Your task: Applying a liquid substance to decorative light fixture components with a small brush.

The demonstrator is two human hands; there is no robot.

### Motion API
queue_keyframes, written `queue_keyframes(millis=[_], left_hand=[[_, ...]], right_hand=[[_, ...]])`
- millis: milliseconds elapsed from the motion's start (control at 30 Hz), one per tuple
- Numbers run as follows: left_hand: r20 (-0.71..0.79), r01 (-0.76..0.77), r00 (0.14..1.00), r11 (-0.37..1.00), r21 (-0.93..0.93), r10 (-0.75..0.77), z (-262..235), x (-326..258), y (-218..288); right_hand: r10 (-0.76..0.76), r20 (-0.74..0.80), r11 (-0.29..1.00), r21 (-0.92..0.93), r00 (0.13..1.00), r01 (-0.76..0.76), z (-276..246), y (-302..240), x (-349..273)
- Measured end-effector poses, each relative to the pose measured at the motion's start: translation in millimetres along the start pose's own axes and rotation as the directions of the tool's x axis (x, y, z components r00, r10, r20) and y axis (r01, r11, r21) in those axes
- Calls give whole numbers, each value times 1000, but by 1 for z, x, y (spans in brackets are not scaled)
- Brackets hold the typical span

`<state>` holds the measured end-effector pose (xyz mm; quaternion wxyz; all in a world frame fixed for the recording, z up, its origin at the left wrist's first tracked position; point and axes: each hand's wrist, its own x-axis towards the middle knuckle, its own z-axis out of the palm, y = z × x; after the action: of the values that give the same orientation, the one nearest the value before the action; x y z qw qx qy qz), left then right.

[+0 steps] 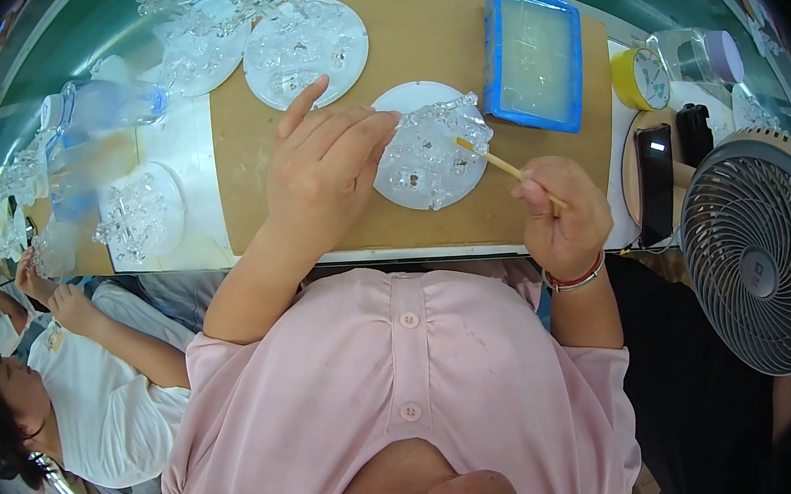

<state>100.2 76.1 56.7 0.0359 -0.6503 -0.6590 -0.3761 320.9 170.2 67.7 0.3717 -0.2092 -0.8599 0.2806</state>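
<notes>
In front of me, a clear, knobbly plastic piece (435,145) lies over a white round plate (412,92), its far right end reaching past the rim. My left hand (328,158) is at its left edge, fingertips closed together on it and little finger raised; the thumb is mostly hidden. Between the fingers of my right hand (568,207) is a thin wooden stick (502,165), pinched near its end. The stick's yellowish tip touches the clear piece or hovers just over it; I cannot tell which.
A blue-rimmed tray (581,88) of pale, cloudy contents stands far right of the plate. More white plates (361,55) with clear pieces sit to the left. At right are a yellow tape roll (628,79), a phone (652,192) and a fan (751,256). A co-worker (115,391) sits at lower left.
</notes>
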Motion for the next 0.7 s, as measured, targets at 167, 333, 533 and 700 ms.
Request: queue_keyframes(millis=[167, 333, 533, 700], left_hand=[[-24, -19, 1000, 999, 37, 20, 1, 1, -2], [-12, -31, 999, 999, 35, 31, -1, 2, -2], [16, 8, 1000, 1000, -26, -7, -2, -1, 1], [103, 40, 994, 997, -62, -34, -11, 3, 1]], right_hand=[[-25, 63, 1000, -9, 998, 25, -2, 4, 10], [-32, 77, 999, -9, 996, 33, -2, 6, 13], [-10, 29, 999, -45, 1000, 11, -7, 13, 7], [-36, -54, 998, -49, 998, 34, -2, 18, 6]])
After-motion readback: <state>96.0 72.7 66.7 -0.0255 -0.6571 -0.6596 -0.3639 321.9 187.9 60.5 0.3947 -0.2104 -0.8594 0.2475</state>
